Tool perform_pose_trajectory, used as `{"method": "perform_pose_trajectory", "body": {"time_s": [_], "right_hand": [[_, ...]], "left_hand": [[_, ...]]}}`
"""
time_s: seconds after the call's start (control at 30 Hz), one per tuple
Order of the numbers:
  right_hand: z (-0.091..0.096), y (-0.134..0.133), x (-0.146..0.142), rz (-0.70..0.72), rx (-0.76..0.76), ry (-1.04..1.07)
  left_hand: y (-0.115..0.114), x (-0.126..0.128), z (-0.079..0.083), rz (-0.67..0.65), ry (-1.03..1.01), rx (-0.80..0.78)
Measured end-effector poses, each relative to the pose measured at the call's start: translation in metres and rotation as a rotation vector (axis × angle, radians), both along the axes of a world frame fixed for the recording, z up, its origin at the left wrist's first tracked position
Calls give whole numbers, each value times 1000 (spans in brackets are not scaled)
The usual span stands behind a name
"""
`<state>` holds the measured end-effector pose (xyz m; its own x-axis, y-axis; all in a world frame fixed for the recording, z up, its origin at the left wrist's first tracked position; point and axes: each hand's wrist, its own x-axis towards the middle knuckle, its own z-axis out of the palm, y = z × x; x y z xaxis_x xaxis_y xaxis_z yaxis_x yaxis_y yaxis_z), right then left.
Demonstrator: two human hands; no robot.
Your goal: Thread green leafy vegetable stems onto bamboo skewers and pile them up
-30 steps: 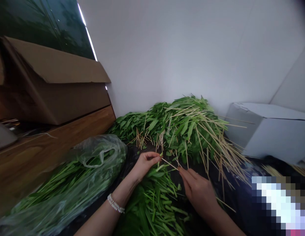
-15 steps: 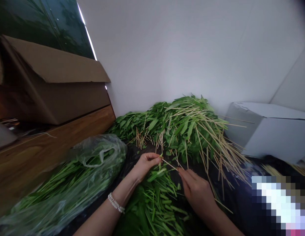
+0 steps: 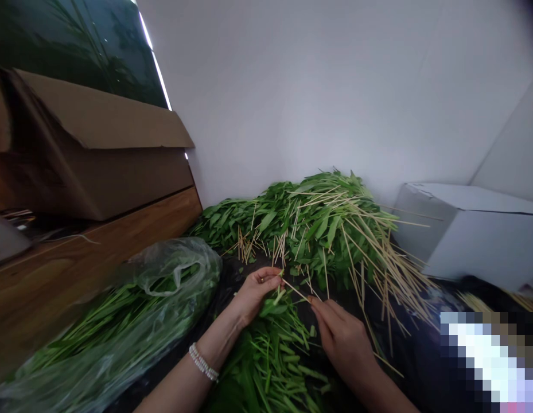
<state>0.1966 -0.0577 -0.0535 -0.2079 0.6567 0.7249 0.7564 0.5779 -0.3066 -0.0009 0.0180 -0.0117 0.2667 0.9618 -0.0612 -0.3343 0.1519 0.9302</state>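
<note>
My left hand (image 3: 260, 289) pinches a green leafy stem (image 3: 278, 299) between thumb and fingers, its leaves hanging below. In my right hand (image 3: 341, 330) is a thin wooden skewer (image 3: 296, 288), gripped with fingers closed. The skewer slants up to the left, and its far end meets the stem at my left fingertips. Whether the point has gone into the stem is too small to tell. Beneath both hands lies a heap of loose cut greens (image 3: 266, 361). Behind them rises a pile of skewered greens (image 3: 292, 215), with many bare sticks (image 3: 386, 258) poking out toward the right.
A clear plastic bag (image 3: 163, 321) of long greens lies at left, beside a wooden surface (image 3: 163, 209) bearing an open cardboard box (image 3: 111, 178). A white box (image 3: 485, 241) stands at right. Black plastic (image 3: 421, 350) spreads underneath. The pale wall (image 3: 313, 86) closes off the back.
Both hands stay nearly in place, with the skewer still at the stem. My right hand sits very slightly further left. The whole view has shifted a little.
</note>
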Motion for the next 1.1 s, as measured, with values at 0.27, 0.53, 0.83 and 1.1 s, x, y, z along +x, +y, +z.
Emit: {"method": "perform_pose_trajectory", "body": {"time_s": [0.27, 0.53, 0.83, 1.1], "right_hand": [[1, -1, -1, 5, -20, 20], [-3, 0, -5, -1, -17, 2], [1, 5, 1, -81, -23, 28], [1, 11, 10, -167, -27, 52]], "left_hand": [[-2, 0, 1, -36, 17, -4], [-6, 6, -4, -101, 206, 108], [-8, 9, -1, -9, 349, 366], [-25, 13, 7, 14, 762, 847]]}}
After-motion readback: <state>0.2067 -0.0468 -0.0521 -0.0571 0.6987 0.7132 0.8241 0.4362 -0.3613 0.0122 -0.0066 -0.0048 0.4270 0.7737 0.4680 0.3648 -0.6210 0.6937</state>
